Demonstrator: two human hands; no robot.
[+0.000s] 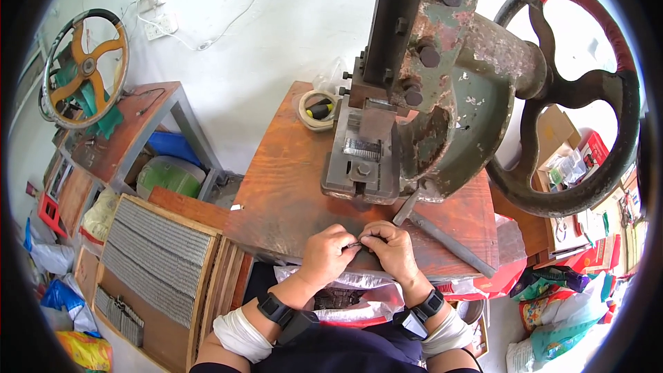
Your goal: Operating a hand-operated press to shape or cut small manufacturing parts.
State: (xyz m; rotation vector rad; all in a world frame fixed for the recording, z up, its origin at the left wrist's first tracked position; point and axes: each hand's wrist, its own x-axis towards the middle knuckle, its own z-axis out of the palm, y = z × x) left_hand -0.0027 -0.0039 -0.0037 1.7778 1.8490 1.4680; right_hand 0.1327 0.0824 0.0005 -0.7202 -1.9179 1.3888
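Observation:
My left hand (327, 251) and my right hand (390, 246) meet at the near edge of the rusty brown work table (286, 186). Together they pinch a small thin grey metal piece (356, 243) between their fingertips. A clear plastic bag (359, 290) with small dark metal parts lies on my lap just below the hands. Straight ahead on the table stands a heavy green press (421, 97), with a toothed die (362, 148) in its bed.
A big black and red flywheel (580, 90) is on the press's right. A grey metal bar (449, 238) lies on the table at the right. A wooden tray of several grey metal strips (155, 262) stands at the left. A second press with an orange wheel (86, 65) is far left.

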